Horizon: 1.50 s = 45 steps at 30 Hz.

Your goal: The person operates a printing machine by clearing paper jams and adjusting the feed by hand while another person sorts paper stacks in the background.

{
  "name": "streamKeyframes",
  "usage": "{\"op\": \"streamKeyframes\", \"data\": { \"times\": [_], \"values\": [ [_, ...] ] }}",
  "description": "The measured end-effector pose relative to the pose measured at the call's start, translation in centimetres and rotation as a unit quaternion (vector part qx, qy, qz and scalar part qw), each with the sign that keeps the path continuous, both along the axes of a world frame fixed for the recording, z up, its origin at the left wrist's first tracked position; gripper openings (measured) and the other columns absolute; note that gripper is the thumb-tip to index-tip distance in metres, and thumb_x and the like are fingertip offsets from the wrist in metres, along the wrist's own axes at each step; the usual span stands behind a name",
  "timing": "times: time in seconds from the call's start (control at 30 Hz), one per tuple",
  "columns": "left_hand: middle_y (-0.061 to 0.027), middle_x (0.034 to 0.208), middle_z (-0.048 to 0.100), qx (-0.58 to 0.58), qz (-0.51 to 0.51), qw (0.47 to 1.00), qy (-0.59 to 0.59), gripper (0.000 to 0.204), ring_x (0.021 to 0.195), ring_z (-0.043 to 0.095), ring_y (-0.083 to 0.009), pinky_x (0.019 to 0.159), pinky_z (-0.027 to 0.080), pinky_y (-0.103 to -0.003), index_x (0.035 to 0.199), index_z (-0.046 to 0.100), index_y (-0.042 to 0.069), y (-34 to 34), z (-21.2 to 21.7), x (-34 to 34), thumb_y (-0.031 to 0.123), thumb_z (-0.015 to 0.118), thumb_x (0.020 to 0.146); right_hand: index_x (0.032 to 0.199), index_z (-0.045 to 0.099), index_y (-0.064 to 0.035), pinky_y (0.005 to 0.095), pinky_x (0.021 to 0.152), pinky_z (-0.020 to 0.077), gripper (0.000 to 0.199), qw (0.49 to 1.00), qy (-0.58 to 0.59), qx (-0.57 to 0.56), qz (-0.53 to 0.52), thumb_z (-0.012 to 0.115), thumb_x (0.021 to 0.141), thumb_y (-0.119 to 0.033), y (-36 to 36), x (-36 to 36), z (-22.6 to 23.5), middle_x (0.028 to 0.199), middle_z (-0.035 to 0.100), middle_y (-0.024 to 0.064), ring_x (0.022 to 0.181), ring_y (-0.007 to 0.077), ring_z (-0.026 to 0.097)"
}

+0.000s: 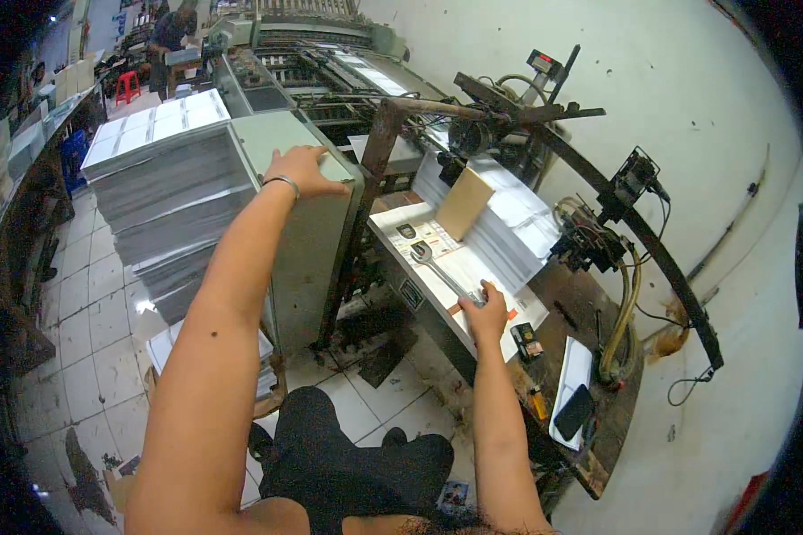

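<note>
My left hand (299, 171) lies on the pale green top of the machine cabinet (272, 143), its fingers spread and nothing in it. Its wrist wears a thin bracelet. In my right hand (484, 314) is the handle of a metal wrench (443, 270), whose jaw end points away from me over a white control panel (415, 218). Whether the wrench touches the panel I cannot tell. Just beyond it, a tan block (465, 203) stands against a stack of white paper sheets (491, 245).
A tall paper stack (174, 192) stands left of the cabinet. A large printing machine (321, 53) stretches behind. At right, a curved metal arm (651, 241) with hoses overhangs a brown table (616, 419) holding a phone (573, 412). A person (171, 40) stands far left.
</note>
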<state>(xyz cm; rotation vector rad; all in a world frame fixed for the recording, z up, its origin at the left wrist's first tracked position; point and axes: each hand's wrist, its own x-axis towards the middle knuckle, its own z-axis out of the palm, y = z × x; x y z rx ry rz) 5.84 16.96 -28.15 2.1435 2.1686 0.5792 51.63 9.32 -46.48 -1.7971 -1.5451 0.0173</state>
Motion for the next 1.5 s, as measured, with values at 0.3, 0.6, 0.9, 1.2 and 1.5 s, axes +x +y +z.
{"op": "streamKeyframes", "data": {
  "times": [0.3, 0.6, 0.9, 1.2, 1.5],
  "values": [
    [-0.0121, 0.16, 0.049, 0.0, -0.003, 1.0, -0.003, 0.116, 0.149, 0.044, -0.0296, 0.127, 0.021, -0.063, 0.157, 0.049, 0.018, 0.0, -0.1, 0.0, 0.079, 0.079, 0.063, 0.136, 0.066, -0.0148, 0.0472, 0.106, 0.0469, 0.072, 1.0, 0.002, -0.006, -0.002, 0.089, 0.072, -0.036, -0.3, -0.3, 0.4, 0.127, 0.067, 0.0118, 0.12, 0.0339, 0.062],
    [-0.0131, 0.159, 0.05, 0.0, 0.001, 1.0, -0.004, 0.115, 0.149, 0.045, -0.03, 0.127, 0.02, -0.062, 0.157, 0.048, 0.018, -0.2, -0.2, -0.1, 0.078, 0.08, 0.064, 0.136, 0.066, -0.0142, 0.0469, 0.106, 0.0469, 0.072, 1.0, 0.001, -0.003, 0.0, 0.089, 0.072, -0.037, -0.4, -0.5, 0.5, 0.126, 0.067, 0.0128, 0.12, 0.0347, 0.062],
    [-0.0131, 0.159, 0.05, 0.005, -0.002, 1.0, -0.003, 0.114, 0.148, 0.045, -0.0302, 0.127, 0.02, -0.062, 0.157, 0.049, 0.018, -0.3, 0.0, 0.1, 0.077, 0.08, 0.064, 0.135, 0.067, -0.0136, 0.0472, 0.104, 0.0492, 0.072, 1.0, 0.002, -0.004, 0.0, 0.09, 0.071, -0.037, -0.3, -0.2, 0.3, 0.125, 0.068, 0.0136, 0.117, 0.0346, 0.064],
    [-0.013, 0.159, 0.05, 0.005, -0.001, 1.0, -0.002, 0.115, 0.148, 0.045, -0.0301, 0.126, 0.021, -0.062, 0.157, 0.05, 0.019, -0.2, 0.0, 0.2, 0.078, 0.079, 0.063, 0.135, 0.068, -0.0136, 0.0473, 0.104, 0.0483, 0.072, 1.0, 0.002, 0.0, 0.0, 0.089, 0.071, -0.039, -0.2, -0.1, 0.3, 0.124, 0.068, 0.0134, 0.118, 0.0338, 0.065],
    [-0.0127, 0.159, 0.05, 0.007, -0.003, 1.0, -0.007, 0.116, 0.148, 0.046, -0.0297, 0.127, 0.021, -0.062, 0.156, 0.051, 0.018, -0.1, -0.1, 0.0, 0.08, 0.079, 0.062, 0.135, 0.068, -0.0132, 0.0479, 0.105, 0.0474, 0.072, 1.0, -0.003, -0.008, -0.003, 0.089, 0.071, -0.039, -0.3, -0.4, 0.6, 0.125, 0.068, 0.0141, 0.119, 0.0345, 0.064]
  ]
}}
